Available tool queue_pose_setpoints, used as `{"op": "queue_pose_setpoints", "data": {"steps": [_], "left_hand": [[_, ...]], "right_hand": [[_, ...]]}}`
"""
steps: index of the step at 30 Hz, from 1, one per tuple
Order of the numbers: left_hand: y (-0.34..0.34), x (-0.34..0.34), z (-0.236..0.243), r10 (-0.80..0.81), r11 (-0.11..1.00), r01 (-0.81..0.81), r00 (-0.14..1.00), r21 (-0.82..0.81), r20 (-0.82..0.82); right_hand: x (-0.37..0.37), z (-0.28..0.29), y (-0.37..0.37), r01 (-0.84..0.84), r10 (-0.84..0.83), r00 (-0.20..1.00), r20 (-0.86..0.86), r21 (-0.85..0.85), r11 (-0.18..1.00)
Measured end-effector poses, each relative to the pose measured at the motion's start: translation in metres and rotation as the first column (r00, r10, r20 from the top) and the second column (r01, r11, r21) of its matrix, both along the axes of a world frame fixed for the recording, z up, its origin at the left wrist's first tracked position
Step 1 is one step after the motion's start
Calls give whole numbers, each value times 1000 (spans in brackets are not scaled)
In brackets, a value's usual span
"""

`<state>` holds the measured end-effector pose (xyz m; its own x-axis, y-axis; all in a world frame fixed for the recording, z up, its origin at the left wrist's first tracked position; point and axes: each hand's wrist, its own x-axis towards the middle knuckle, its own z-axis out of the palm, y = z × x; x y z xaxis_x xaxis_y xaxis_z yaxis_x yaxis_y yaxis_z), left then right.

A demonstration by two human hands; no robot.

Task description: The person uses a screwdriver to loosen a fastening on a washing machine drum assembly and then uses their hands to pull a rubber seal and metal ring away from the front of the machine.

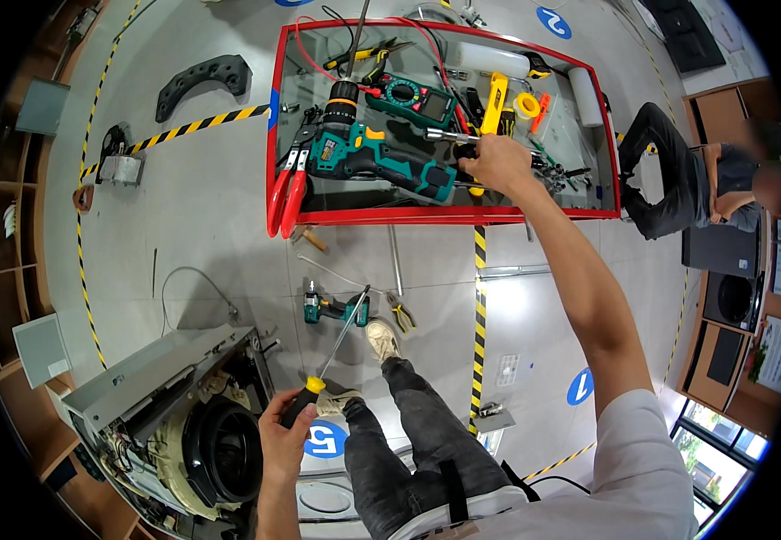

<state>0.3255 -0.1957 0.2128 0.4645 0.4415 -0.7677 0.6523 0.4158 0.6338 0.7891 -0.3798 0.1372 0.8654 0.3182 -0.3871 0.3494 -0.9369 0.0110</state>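
My left hand (285, 432) grips a long screwdriver (314, 391) by its black-and-yellow handle, its shaft angled up over the floor. My right hand (498, 164) reaches into the red-framed tool cart (534, 214), fingers curled round something I cannot make out beside a chrome socket tool (444, 135) and a yellow bar-shaped tool (495, 99). Left of that hand lie a teal drill (377, 162), a multimeter (408, 101) and red-handled cutters (290, 193). A yellow tape roll (525, 105) and other small tools lie around.
An opened washing machine (166, 387) stands at lower left. On the floor lie another drill (332, 308), pliers (399, 313), a wooden-handled hammer (314, 238) and metal bars. A dark curved part (201, 85) lies at upper left. A seated person (719, 180) is at right. Wooden shelving lines both sides.
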Motion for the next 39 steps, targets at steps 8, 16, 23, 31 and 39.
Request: {"op": "queue_pose_setpoints", "data": {"steps": [8, 16, 23, 31, 39], "left_hand": [[-8, -7, 0, -26, 999, 26, 1000, 23, -3], [-16, 0, -3, -36, 998, 36, 999, 43, 2], [-4, 56, 13, -210, 960, 174, 965, 219, 155], [27, 259, 2, -771, 487, 306, 591, 818, 238], [30, 385, -64, -875, 149, 427, 477, 892, -83]], "right_hand": [[27, -8, -16, 137, -166, 981, 103, 249, 959], [36, 12, -27, 93, -104, 994, 27, 283, 955], [-11, 74, -60, 280, -268, 959, -87, 408, 869], [-114, 110, -161, 542, -522, 795, -309, 747, 385], [-224, 75, -166, 773, -199, 513, -835, 550, -315]]}}
